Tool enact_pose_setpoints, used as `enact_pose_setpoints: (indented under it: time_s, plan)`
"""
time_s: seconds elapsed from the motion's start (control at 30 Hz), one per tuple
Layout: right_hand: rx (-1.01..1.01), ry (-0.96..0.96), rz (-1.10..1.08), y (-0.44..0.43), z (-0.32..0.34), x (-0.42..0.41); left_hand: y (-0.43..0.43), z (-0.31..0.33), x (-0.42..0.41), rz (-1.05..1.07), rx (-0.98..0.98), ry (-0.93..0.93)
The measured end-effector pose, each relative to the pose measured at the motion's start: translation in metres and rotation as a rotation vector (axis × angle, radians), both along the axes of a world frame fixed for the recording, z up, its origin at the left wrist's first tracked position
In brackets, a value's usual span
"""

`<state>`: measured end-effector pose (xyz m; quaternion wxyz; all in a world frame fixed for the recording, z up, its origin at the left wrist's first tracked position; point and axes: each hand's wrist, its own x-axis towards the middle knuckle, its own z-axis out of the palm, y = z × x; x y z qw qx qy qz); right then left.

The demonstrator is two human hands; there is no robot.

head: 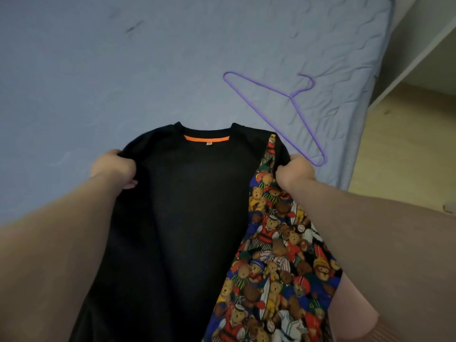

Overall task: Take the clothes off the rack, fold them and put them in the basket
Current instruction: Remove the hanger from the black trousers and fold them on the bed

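A black shirt (187,206) with an orange strip inside its collar and a teddy-bear print panel (276,262) down its right side hangs spread in front of me, collar toward the bed. My left hand (114,167) grips its left shoulder. My right hand (293,172) grips its right shoulder at the edge of the print. Both fists are curled round the cloth. The lower shirt runs out of view at the bottom. No rack or basket is in view.
A blue quilted bed (123,70) fills the scene beyond the shirt. A purple wire hanger (293,99) lies on it to the right of the collar. The bed's right edge drops to a pale wooden floor (404,149).
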<state>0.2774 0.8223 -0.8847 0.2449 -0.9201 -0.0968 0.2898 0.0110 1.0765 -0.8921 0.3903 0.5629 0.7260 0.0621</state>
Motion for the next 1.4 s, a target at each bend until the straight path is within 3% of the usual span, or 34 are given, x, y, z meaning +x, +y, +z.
enact_pose_setpoints:
  time_s: [0.17, 0.27, 0.4, 0.53, 0.7, 0.8, 0.87, 0.93, 1.03, 1.17, 1.27, 1.4]
  plan:
    - [0.122, -0.049, -0.115, 0.009, 0.024, 0.018, 0.012, 0.022, 0.019, 0.072, 0.000, -0.199]
    - [0.212, -0.214, -0.089, 0.021, 0.055, 0.044, 0.026, 0.068, 0.048, 0.076, 0.104, -0.449]
    - [0.403, -0.414, -0.253, 0.045, 0.102, 0.079, 0.041, 0.136, 0.097, 0.056, 0.208, -0.724]
    - [0.446, -0.473, -0.211, 0.044, 0.126, 0.079, 0.037, 0.149, 0.107, 0.097, 0.231, -0.744]
    - [0.230, -0.486, 0.114, -0.006, 0.108, 0.032, 0.004, 0.101, 0.046, 0.130, 0.192, -0.491]
    - [0.055, -0.562, 0.457, -0.039, 0.100, 0.002, -0.018, 0.077, 0.002, 0.053, 0.250, -0.300]
    - [-0.056, -0.620, 0.743, -0.062, 0.099, -0.018, -0.041, 0.078, -0.025, -0.149, 0.392, -0.040]
    - [-0.166, -0.613, 0.968, -0.084, 0.097, -0.034, -0.060, 0.080, -0.052, -0.509, 0.536, 0.192]
    - [-0.318, -0.521, 1.183, -0.121, 0.094, -0.056, -0.079, 0.080, -0.095, -0.863, 0.566, 0.451]
    - [-0.489, -0.303, 1.332, -0.161, 0.086, -0.080, -0.101, 0.083, -0.136, -1.124, 0.484, 0.790]
    - [-0.533, -0.261, 1.398, -0.177, 0.073, -0.101, -0.117, 0.082, -0.149, -1.329, 0.364, 1.043]
    - [-0.559, -0.256, 1.503, -0.188, 0.054, -0.127, -0.133, 0.074, -0.153, -1.352, 0.242, 1.120]
